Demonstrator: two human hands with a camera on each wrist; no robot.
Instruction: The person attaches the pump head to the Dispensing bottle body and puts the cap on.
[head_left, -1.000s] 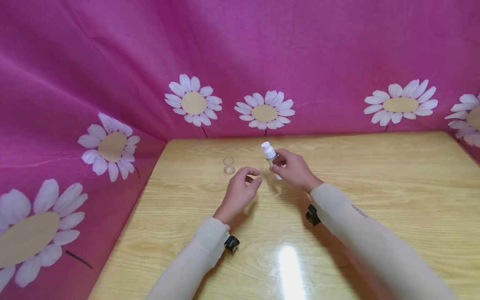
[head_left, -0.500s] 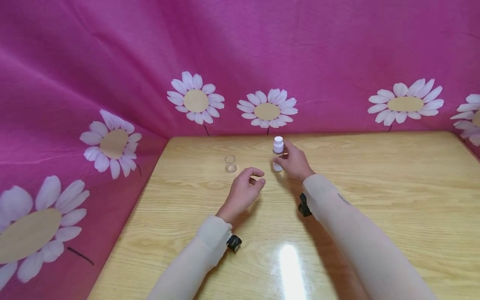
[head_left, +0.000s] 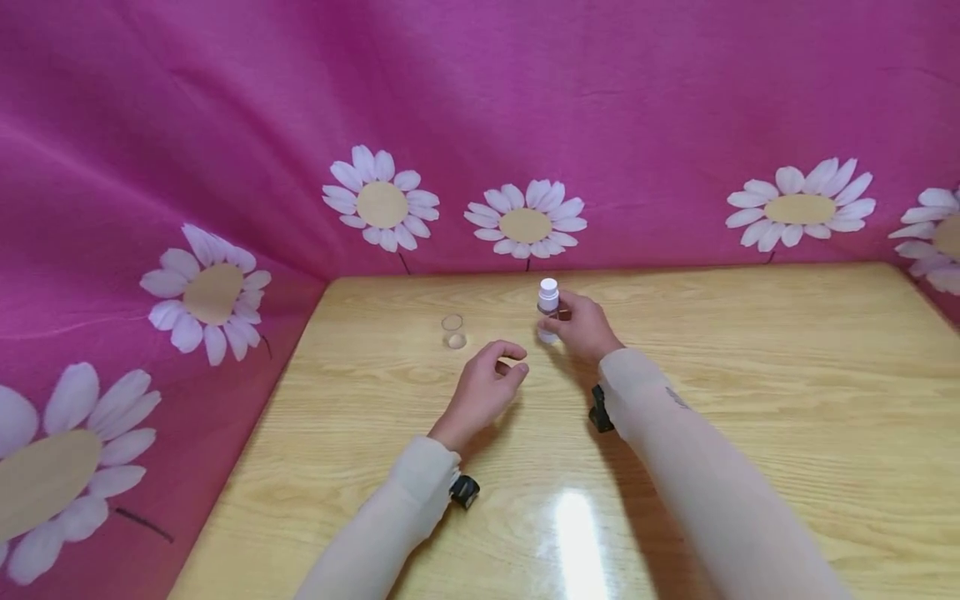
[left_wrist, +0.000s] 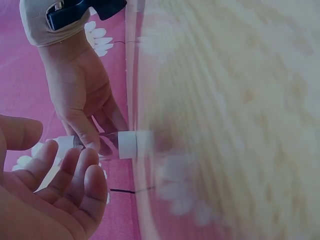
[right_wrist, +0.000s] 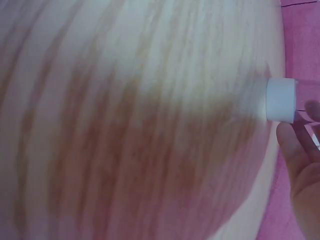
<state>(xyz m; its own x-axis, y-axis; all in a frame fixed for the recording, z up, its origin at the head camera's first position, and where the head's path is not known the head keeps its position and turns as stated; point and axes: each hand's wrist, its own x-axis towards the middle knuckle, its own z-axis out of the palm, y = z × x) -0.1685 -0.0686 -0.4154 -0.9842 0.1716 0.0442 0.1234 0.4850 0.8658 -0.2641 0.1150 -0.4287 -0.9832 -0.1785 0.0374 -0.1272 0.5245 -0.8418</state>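
Note:
A small pump bottle (head_left: 548,298) with a white top, clear middle and white base stands upright near the back of the table. My right hand (head_left: 588,327) grips it around the clear middle, thumb on the near side. In the left wrist view the white base (left_wrist: 127,145) sits right at the table surface, and the right wrist view shows the same base (right_wrist: 281,100) beside the fingers. My left hand (head_left: 483,387) hovers over the table with fingers loosely curved and holds nothing. Just beyond it stands a clear, see-through cap (head_left: 453,332).
The wooden table (head_left: 360,400) is bounded at the back and left by a pink cloth (head_left: 637,108) printed with large daisies. A light reflection (head_left: 577,533) shows on the table's near part. Dark wrist cameras (head_left: 464,492) are strapped at both sleeves.
The right hand has brought the tilted bottle upright and lower onto the table, turning its top. It still grips the bottle. The left hand and clear cap have hardly moved.

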